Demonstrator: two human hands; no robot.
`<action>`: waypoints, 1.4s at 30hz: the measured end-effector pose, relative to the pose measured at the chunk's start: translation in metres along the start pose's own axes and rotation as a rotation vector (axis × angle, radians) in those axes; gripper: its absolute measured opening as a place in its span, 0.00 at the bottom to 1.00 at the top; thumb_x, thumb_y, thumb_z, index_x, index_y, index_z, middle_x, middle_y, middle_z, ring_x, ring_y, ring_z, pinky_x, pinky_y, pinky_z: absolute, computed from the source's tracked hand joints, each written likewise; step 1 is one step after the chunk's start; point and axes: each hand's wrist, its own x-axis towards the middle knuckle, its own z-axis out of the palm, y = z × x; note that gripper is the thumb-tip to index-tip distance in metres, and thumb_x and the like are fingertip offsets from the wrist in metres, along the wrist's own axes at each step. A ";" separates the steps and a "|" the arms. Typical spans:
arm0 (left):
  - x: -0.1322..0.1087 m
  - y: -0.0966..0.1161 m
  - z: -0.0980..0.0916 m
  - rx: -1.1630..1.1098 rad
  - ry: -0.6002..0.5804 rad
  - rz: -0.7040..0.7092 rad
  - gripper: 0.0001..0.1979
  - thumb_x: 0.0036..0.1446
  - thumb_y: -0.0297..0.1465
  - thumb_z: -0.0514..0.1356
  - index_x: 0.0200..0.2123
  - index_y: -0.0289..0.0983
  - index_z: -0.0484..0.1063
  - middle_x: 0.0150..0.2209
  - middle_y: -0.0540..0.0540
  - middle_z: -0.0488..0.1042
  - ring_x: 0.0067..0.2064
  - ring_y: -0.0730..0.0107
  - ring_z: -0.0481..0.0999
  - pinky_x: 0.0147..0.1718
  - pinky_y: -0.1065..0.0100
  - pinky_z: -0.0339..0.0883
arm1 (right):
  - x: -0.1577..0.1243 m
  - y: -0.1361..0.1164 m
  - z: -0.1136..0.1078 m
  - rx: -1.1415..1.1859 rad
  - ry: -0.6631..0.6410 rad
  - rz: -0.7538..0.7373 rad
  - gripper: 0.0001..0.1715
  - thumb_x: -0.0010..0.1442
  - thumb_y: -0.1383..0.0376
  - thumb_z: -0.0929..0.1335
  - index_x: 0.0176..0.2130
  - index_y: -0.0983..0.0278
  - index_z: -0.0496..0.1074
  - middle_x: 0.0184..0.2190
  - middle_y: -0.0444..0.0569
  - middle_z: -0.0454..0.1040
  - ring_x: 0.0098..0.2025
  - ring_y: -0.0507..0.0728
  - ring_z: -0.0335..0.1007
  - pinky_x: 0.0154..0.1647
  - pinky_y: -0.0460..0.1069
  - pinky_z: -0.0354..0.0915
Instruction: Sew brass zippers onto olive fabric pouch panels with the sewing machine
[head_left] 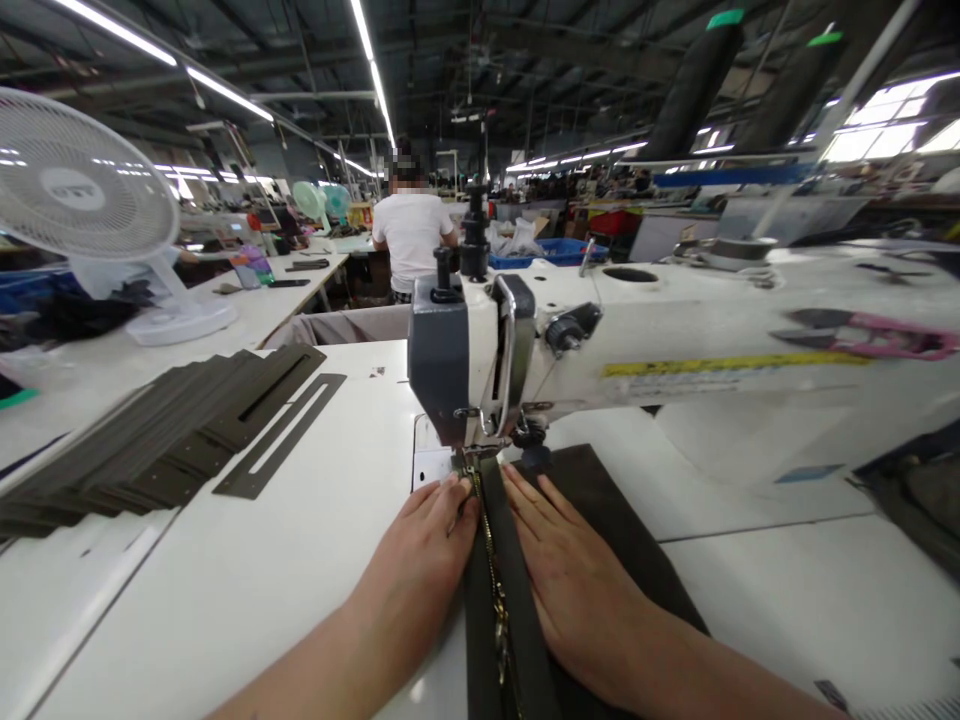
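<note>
A white and grey sewing machine [480, 350] stands on the white table [247, 580] straight ahead. Under its needle runs a dark olive fabric strip with a metal zipper [495, 600], leading back toward me. My left hand [431, 545] lies flat on the table against the strip's left edge, fingers stretched toward the presser foot. My right hand [570, 570] lies flat on the dark fabric piece [622, 540] just right of the zipper, fingers extended. Neither hand grips anything; both press the material down.
A fanned stack of dark cut fabric pieces with slots [165, 430] lies on the table at left. A white desk fan [90, 200] stands behind it. Pink-handled scissors [877, 335] rest on the machine arm. A person in a white shirt [412, 240] works farther back.
</note>
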 end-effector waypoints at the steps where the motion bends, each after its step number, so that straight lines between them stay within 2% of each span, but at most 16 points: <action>1: 0.001 0.000 -0.003 -0.010 -0.023 0.005 0.14 0.57 0.20 0.48 0.46 0.29 0.66 0.47 0.35 0.69 0.49 0.59 0.69 0.48 0.58 0.67 | 0.000 0.000 0.000 -0.004 -0.002 0.002 0.28 0.57 0.68 0.59 0.58 0.68 0.59 0.59 0.55 0.56 0.62 0.60 0.47 0.61 0.61 0.48; 6: 0.006 0.003 -0.012 -0.042 -0.073 -0.017 0.12 0.57 0.20 0.49 0.44 0.28 0.67 0.46 0.35 0.69 0.48 0.59 0.69 0.47 0.57 0.67 | -0.001 0.000 0.003 -0.038 0.001 -0.005 0.27 0.57 0.70 0.58 0.56 0.68 0.61 0.58 0.55 0.57 0.61 0.61 0.49 0.60 0.61 0.49; 13: 0.007 0.003 -0.013 -0.059 -0.116 -0.039 0.12 0.57 0.20 0.50 0.43 0.29 0.67 0.46 0.36 0.69 0.48 0.59 0.69 0.48 0.58 0.67 | 0.000 0.001 0.004 -0.055 -0.002 -0.014 0.28 0.57 0.69 0.59 0.57 0.70 0.59 0.59 0.56 0.55 0.62 0.61 0.46 0.61 0.61 0.48; 23: 0.006 -0.005 -0.007 -0.081 -0.063 -0.036 0.13 0.57 0.22 0.51 0.45 0.33 0.66 0.45 0.38 0.69 0.46 0.60 0.69 0.46 0.57 0.68 | 0.005 0.003 0.007 0.025 0.050 -0.011 0.28 0.60 0.66 0.60 0.58 0.69 0.57 0.59 0.59 0.55 0.61 0.62 0.47 0.60 0.62 0.49; 28: 0.010 -0.015 -0.002 -0.084 -0.038 -0.013 0.09 0.58 0.23 0.51 0.41 0.34 0.68 0.39 0.41 0.70 0.42 0.62 0.71 0.43 0.59 0.69 | 0.013 0.009 0.014 0.060 0.083 0.006 0.27 0.60 0.67 0.59 0.59 0.70 0.56 0.58 0.59 0.56 0.62 0.62 0.46 0.60 0.62 0.47; 33: 0.008 -0.019 0.000 -0.039 -0.061 -0.006 0.10 0.58 0.23 0.51 0.40 0.35 0.69 0.40 0.41 0.70 0.41 0.62 0.71 0.42 0.60 0.70 | 0.025 0.016 0.004 0.153 0.101 -0.011 0.26 0.58 0.69 0.59 0.57 0.69 0.60 0.57 0.59 0.60 0.61 0.61 0.48 0.61 0.61 0.46; 36: 0.004 -0.016 -0.001 -0.047 -0.084 -0.021 0.12 0.58 0.22 0.51 0.42 0.35 0.69 0.43 0.40 0.70 0.43 0.62 0.71 0.43 0.59 0.69 | 0.015 0.011 -0.007 0.223 0.172 -0.036 0.26 0.56 0.71 0.60 0.55 0.69 0.62 0.55 0.59 0.61 0.59 0.60 0.52 0.60 0.60 0.49; 38: 0.001 -0.013 -0.003 -0.051 -0.098 -0.046 0.13 0.56 0.22 0.53 0.44 0.36 0.69 0.45 0.40 0.69 0.44 0.61 0.71 0.44 0.59 0.69 | 0.001 0.002 -0.010 0.266 0.254 -0.077 0.24 0.54 0.68 0.63 0.52 0.68 0.65 0.52 0.59 0.65 0.55 0.60 0.58 0.56 0.57 0.55; 40: -0.001 -0.012 -0.004 -0.066 -0.105 -0.071 0.15 0.55 0.22 0.54 0.46 0.36 0.68 0.45 0.40 0.69 0.44 0.61 0.71 0.44 0.59 0.69 | -0.015 -0.008 -0.008 0.270 0.368 -0.158 0.20 0.52 0.63 0.66 0.46 0.67 0.70 0.46 0.58 0.70 0.49 0.60 0.64 0.51 0.55 0.62; 42: -0.003 -0.010 -0.004 -0.094 -0.102 -0.088 0.16 0.53 0.21 0.54 0.46 0.35 0.68 0.44 0.41 0.71 0.44 0.62 0.71 0.44 0.60 0.69 | -0.026 -0.017 0.000 0.198 0.507 -0.245 0.15 0.53 0.64 0.66 0.41 0.67 0.72 0.41 0.56 0.72 0.45 0.60 0.67 0.46 0.52 0.66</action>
